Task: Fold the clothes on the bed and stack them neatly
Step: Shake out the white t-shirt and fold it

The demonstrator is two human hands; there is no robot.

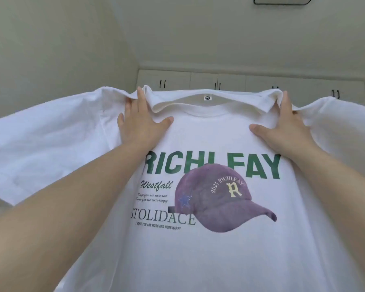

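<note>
A white T-shirt [209, 253] fills most of the view, held up in the air with its printed front toward me. The print has green letters and a purple cap. My left hand [139, 121] grips the left shoulder beside the collar, thumb on the front and fingers over the top edge. On the other shoulder my right hand [287, 127] holds the cloth the same way. Both sleeves spread out to the sides. The bed is hidden behind the shirt.
White wall cupboards [198, 81] with dark handles run along the far wall above the shirt's top edge. A pale wall stands to the left. A dark-framed ceiling fixture [282, 1] shows at the top right.
</note>
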